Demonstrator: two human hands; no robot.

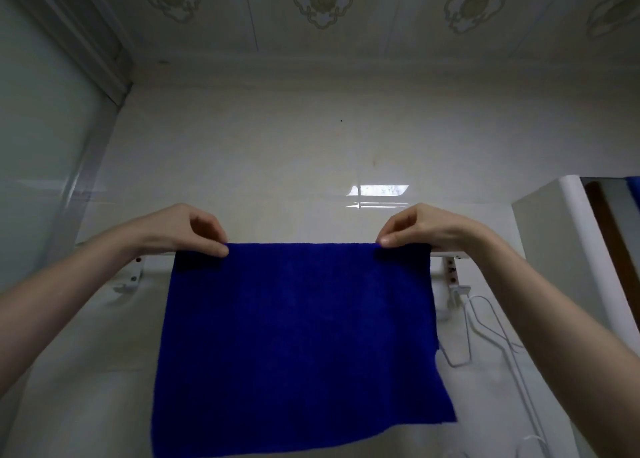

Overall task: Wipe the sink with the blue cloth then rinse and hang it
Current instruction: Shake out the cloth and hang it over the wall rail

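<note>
The blue cloth [301,336] hangs spread flat over a white wall rail [446,249], draping down in front of the tiled wall. My left hand [187,231] pinches the cloth's upper left corner at the rail. My right hand [415,227] pinches the upper right corner, thumb on the front face. Both arms reach up from the lower corners. The sink is out of view.
The rail's white brackets [133,274] are fixed to the wall on both sides. Thin white wire hangers [485,333] dangle from the right bracket. A white cabinet [554,250] juts out at the right; a glass partition [41,146] stands at the left.
</note>
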